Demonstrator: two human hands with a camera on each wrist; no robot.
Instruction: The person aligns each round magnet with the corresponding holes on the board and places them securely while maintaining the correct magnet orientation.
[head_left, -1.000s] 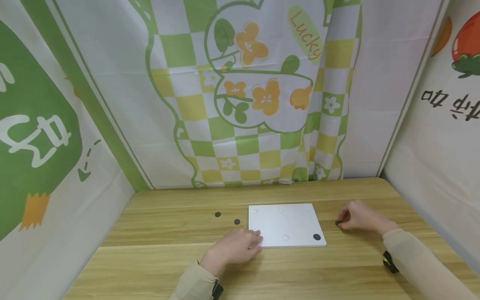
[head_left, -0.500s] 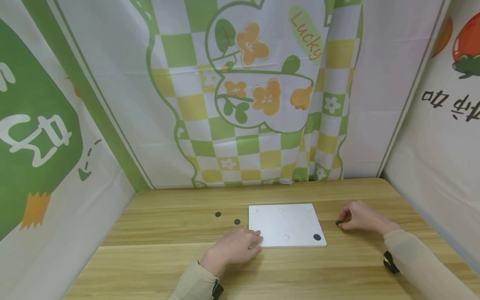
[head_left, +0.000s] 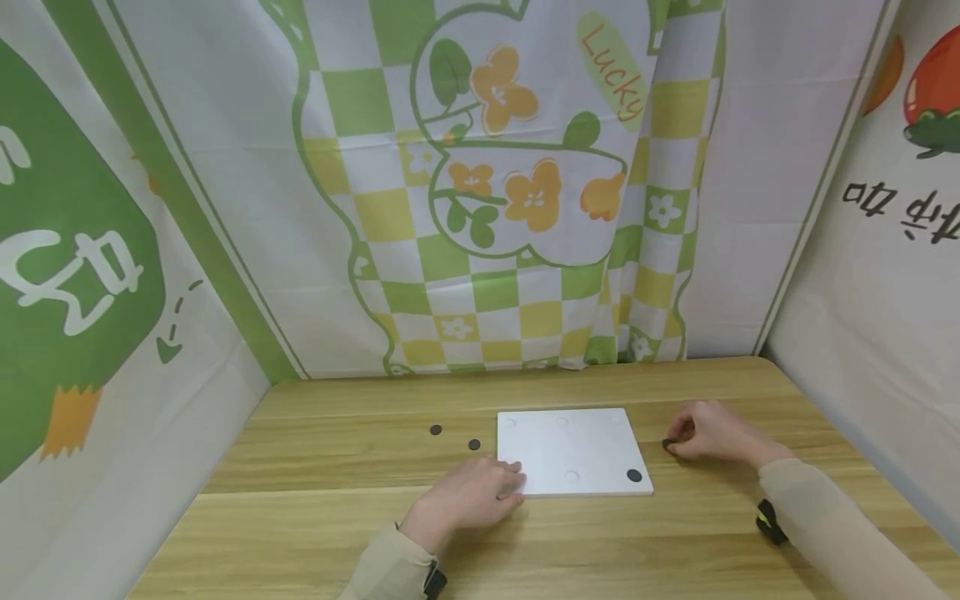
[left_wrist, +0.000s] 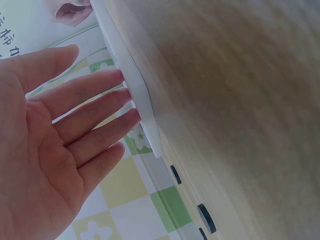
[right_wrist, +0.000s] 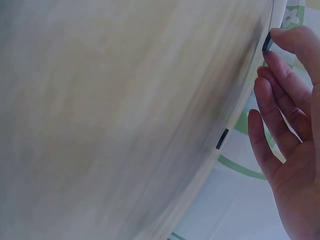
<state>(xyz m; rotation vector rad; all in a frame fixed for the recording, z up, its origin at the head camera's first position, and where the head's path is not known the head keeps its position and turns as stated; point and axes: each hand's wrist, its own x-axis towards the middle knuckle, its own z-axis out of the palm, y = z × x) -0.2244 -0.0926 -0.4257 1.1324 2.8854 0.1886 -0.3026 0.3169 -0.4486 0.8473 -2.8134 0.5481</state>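
Note:
A white board [head_left: 570,446] with several shallow round recesses lies on the table. One black disc [head_left: 634,476] sits at its front right corner. My left hand [head_left: 474,492] touches the board's front left corner; in the left wrist view its fingers [left_wrist: 95,102] are straight, tips at the edge. To the board's right, my right hand [head_left: 712,433] pinches another black disc [right_wrist: 267,42] between thumb and index finger, close over the table. The other right fingers [right_wrist: 270,105] are extended, as the right wrist view shows.
Left of the board, two black discs [head_left: 474,444] lie loose on the wooden table [head_left: 337,475]. The right wrist view shows one more black disc [right_wrist: 222,139] on the table near the right hand. Behind the table hangs a green checkered curtain [head_left: 495,317].
My right hand has shifted slightly left toward the board with the pinched disc. The left hand and the board have stayed in place.

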